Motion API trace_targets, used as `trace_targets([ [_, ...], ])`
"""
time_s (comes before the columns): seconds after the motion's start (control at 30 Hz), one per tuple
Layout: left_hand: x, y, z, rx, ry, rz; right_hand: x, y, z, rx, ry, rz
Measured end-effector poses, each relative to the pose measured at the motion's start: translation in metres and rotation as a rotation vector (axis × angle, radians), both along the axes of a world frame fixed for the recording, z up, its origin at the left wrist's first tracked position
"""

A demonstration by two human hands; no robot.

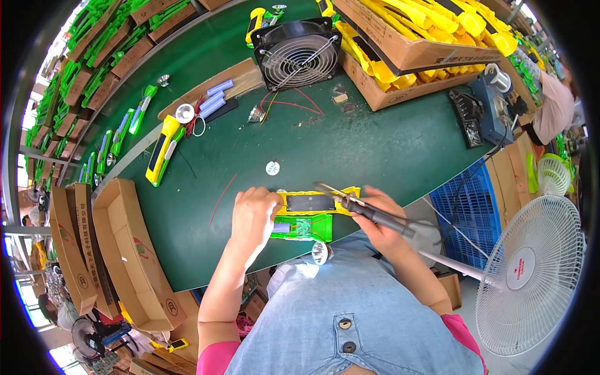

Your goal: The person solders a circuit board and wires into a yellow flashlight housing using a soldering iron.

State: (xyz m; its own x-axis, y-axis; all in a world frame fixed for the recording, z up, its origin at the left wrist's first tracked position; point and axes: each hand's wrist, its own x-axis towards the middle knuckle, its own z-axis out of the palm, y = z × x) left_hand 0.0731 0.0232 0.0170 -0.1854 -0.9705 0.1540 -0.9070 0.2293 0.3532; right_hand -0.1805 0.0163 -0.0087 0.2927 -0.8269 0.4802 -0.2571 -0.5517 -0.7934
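Note:
My left hand [253,215] is closed on the left end of a yellow flashlight casing [351,192] with a dark panel. In my right hand [382,234] is a soldering iron [375,214] with a dark handle, its thin tip pointing left over the casing's right part. Just below the casing lies a green casing half [322,231] holding a purple battery cell [281,228], a circuit board and red wires. A reflector lamp [320,252] sits at the table's near edge, by my body. My left fingertips are partly hidden.
A black fan [300,55] stands at the back. Cardboard boxes of yellow casings [400,87] are at back right, near a blue soldering station [490,109]. A yellow-green flashlight [164,153], several purple cells [215,97] and a white disc [272,168] lie on the table [375,137]. A white fan [528,275] stands right.

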Motion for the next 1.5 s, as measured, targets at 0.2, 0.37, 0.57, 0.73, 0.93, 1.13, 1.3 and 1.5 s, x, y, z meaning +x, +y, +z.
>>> trace_targets([
  [0.2,-0.006,-0.006,0.002,0.146,-0.21,-0.102,0.036,0.002,-0.02,0.84,-0.684,-0.107],
  [0.37,-0.01,-0.008,0.003,0.099,-0.357,-0.13,0.04,0.0,-0.022,0.914,-0.62,-0.097],
  [0.57,-0.012,-0.009,0.001,0.089,-0.465,-0.133,0.041,-0.003,-0.025,0.927,-0.583,-0.06],
  [0.73,-0.013,-0.009,0.004,0.103,-0.481,-0.135,0.044,-0.002,-0.024,0.898,-0.608,-0.048],
  [0.93,-0.015,-0.01,0.004,0.108,-0.502,-0.137,0.045,-0.002,-0.021,0.904,-0.581,-0.065],
  [1.13,-0.015,-0.01,0.002,0.114,-0.517,-0.133,0.04,-0.001,-0.025,0.86,-0.557,-0.062],
  [1.3,-0.016,-0.011,0.002,0.095,-0.505,-0.123,0.035,0.005,-0.019,0.863,-0.657,-0.118],
  [1.5,-0.016,-0.01,0.002,0.114,-0.529,-0.12,0.014,0.018,-0.026,0.242,-0.315,-0.194],
])
